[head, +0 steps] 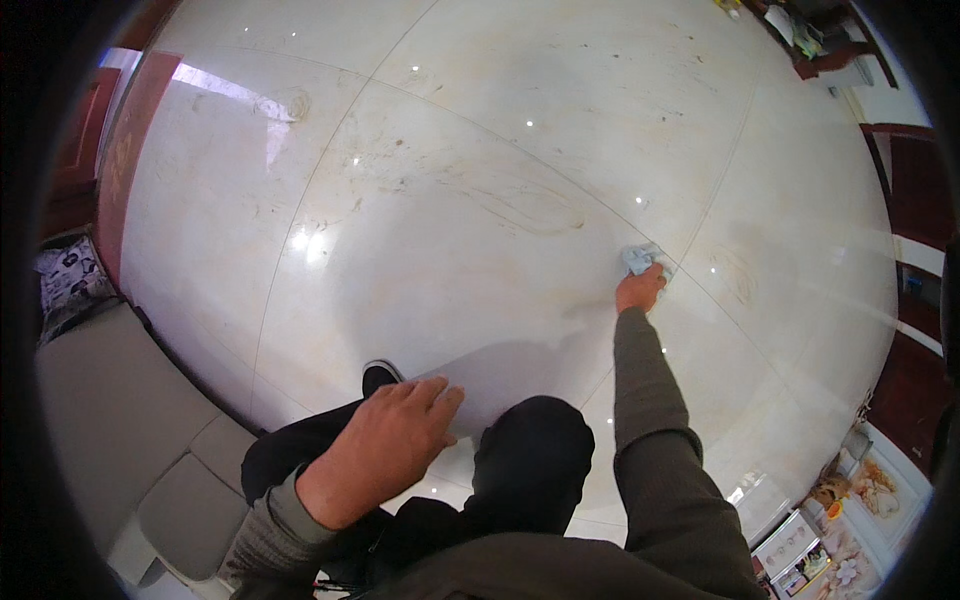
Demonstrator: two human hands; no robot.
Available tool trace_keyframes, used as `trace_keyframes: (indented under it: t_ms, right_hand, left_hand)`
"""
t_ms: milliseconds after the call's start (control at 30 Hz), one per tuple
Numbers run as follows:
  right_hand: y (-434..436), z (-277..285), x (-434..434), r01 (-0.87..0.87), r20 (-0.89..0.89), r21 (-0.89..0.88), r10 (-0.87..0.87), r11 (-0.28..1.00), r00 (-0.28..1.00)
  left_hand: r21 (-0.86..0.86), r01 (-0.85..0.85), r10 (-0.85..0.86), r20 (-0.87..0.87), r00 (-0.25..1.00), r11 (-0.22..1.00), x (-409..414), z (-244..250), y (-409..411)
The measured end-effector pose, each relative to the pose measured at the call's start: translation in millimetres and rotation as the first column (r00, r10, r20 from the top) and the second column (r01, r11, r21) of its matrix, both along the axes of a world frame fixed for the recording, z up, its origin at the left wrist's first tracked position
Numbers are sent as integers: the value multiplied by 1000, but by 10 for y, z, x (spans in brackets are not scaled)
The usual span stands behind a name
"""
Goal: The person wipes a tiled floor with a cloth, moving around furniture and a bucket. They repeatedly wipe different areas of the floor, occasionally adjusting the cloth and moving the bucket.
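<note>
With my right arm stretched forward, my right hand [639, 291] presses a crumpled pale blue cloth [638, 259] onto the glossy tiled floor [480, 277]. The cloth lies close to where tile joints meet. My left hand [390, 446] is above my bent left knee, back of the hand up, holding nothing, fingers slightly spread. Brown smears [525, 210] mark the tiles ahead of me, and a fainter curved smear [739, 277] is to the right of the cloth.
A grey upholstered sofa [97, 420] stands at left, a patterned cushion [75, 281] on it. Beyond is a reddish strip [139, 165] along the floor's edge. Dark wood furniture [919, 180] lines the right side. Framed pictures [787, 547] are at lower right. My black shoe [379, 375] rests on the floor.
</note>
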State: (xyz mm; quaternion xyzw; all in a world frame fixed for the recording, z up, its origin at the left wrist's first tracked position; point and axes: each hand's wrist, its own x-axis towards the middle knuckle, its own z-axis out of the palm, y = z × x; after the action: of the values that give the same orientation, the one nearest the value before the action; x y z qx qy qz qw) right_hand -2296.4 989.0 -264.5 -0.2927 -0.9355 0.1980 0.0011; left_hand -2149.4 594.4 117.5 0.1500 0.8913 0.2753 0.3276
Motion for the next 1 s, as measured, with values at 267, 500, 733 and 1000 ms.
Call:
trace_keyframes:
  t_ms: [267, 500, 733, 1000]
  right_hand:
    - [-2849, 42, -811, -696, -176, -196, 674, 690, 718]
    - [-1921, 82, -825, -582, -446, -49, 503, 812, 740]
    - [-1811, -256, -9, 116, 76, 97, -123, 989, 989]
    - [-3329, 210, -896, -568, -260, -320, 506, 758, 822]
  left_hand:
    - [-260, 317, -328, 3, 945, 912, 451, -528, -100]
    - [-43, 344, -346, -183, 920, 938, 144, -435, -64]
    - [-108, 281, -299, -237, 924, 954, 46, -373, -256]
    - [-166, 438, -467, -247, 849, 883, 230, -696, -194]
